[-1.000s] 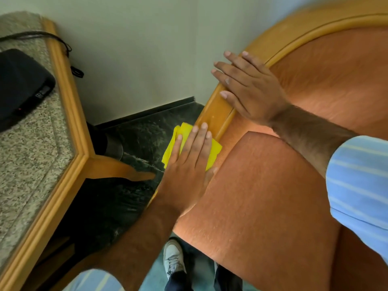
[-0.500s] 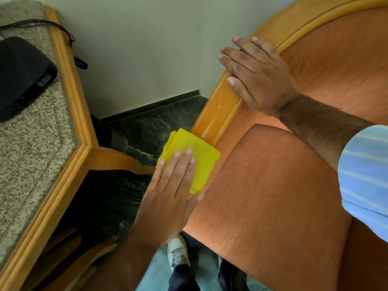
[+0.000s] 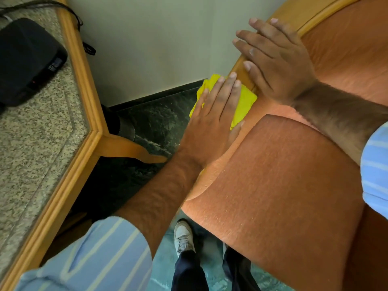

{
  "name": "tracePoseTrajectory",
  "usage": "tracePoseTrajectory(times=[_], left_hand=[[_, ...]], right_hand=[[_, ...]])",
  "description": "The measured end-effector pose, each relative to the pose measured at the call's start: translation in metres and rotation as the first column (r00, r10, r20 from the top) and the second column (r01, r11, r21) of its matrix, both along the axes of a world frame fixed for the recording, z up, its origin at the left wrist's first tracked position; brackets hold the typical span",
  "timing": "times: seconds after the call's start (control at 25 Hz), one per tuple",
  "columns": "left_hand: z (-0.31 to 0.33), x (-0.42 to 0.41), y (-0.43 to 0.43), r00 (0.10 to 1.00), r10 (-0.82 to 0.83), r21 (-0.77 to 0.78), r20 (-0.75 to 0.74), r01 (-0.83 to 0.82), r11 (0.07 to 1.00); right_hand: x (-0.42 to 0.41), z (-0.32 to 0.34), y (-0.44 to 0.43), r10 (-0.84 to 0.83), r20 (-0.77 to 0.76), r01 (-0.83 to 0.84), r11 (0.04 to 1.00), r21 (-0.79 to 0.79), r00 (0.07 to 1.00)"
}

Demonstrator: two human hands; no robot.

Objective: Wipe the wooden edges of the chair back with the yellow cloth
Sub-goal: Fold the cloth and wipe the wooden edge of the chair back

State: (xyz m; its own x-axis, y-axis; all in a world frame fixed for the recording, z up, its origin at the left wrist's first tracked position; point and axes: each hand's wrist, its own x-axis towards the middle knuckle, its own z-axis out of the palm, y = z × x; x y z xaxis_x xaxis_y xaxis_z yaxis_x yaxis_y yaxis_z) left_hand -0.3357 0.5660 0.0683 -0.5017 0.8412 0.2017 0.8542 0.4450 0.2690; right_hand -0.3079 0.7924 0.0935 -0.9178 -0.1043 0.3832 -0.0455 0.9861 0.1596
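While flattened palm-down with fingers together and straight, left hand [image 3: 214, 120] pressing the yellow cloth [image 3: 244, 103] onto the wooden edge [image 3: 239, 69] of the chair back, low on its left side, just above the orange cushion [image 3: 283, 185]. Not pinching the cloth, only pinning it flat; folded corners showing past the fingertips and beside the thumb. Right hand [image 3: 277, 64] laid over the same rail just above, fingers [image 3: 245, 35] spread apart and draped across the wood, bracing rather than gripping, almost touching the cloth's upper corner.

Long axis of the rail running up and to the right from the cloth, curving along the top of the chair back. Bare wood for the next stroke probably lying that way, directly under and beyond the right hand. Left hand nearer, already on the cloth, so likely sliding along the rail; right hand blocking the path and likely needing to shift first. Below the cloth, rail hidden behind hand and cushion.
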Motion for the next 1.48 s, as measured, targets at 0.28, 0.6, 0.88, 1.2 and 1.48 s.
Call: tracePoseTrajectory(times=[0.28,0.6,0.88,1.2,1.48], left_hand=[[-0.013,0.059,-0.182,0.997,-0.065,-0.257,0.045,0.074,0.964],[-0.038,0.109,-0.262,0.984,-0.113,-0.332,-0.139,0.061,0.941],[-0.036,0.085,-0.186,0.993,-0.03,-0.235,-0.114,0.003,0.972],[-0.023,0.02,0.001,0.987,0.086,0.044,-0.132,-0.081,0.996],[-0.03,0.032,-0.022,0.981,0.064,-0.011,-0.182,-0.067,0.998]], right_hand=[[0.001,0.0,0.002,-0.015,0.036,0.014,1.0,0.015,0.999],[-0.001,-0.001,0.005,-0.011,0.024,0.011,1.0,0.029,1.0],[-0.002,-0.001,0.003,-0.014,-0.013,0.014,1.0,0.016,1.0],[-0.001,-0.002,0.004,-0.001,-0.041,0.001,1.0,0.017,0.999],[-0.002,0.0,0.003,0.011,-0.045,-0.009,0.999,0.036,0.999]])
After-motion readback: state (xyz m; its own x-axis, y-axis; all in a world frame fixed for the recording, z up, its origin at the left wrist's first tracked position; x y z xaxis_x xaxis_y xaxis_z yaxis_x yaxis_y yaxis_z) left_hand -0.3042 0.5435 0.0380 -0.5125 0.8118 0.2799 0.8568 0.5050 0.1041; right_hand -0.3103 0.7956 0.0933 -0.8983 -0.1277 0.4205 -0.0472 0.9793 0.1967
